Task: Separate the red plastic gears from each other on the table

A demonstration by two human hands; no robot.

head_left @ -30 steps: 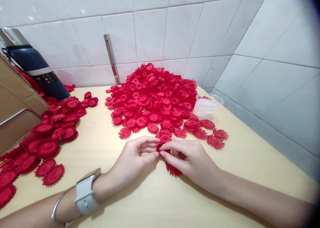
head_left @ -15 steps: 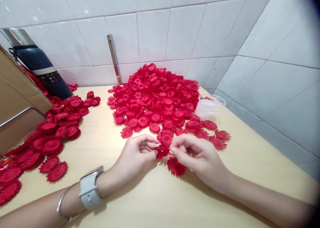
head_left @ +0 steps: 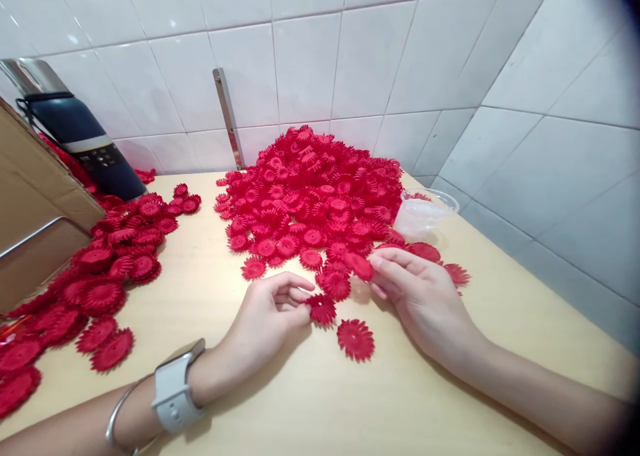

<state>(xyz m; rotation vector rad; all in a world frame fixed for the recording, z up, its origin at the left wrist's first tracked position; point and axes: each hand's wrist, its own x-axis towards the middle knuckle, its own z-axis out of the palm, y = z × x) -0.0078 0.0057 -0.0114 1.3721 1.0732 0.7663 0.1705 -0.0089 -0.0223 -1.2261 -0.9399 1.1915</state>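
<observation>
Pinches a dark red flower (head_left: 321,309) by its edge in the left hand (head_left: 274,311).
Pinches a brighter flower (head_left: 359,267) in the right hand (head_left: 423,288), near the big pile (head_left: 310,189); has a loose flower (head_left: 355,340) on the table (head_left: 325,403) between both hands.

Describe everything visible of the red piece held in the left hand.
The red piece is flat and roughly round, with a jagged, toothed rim and a small light spot, perhaps a hole, near its middle. It looks like felt or cloth. The left hand pinches its left edge, partly hiding it. It is on the near side of the red heap; whether it touches the pale table is unclear.
</observation>
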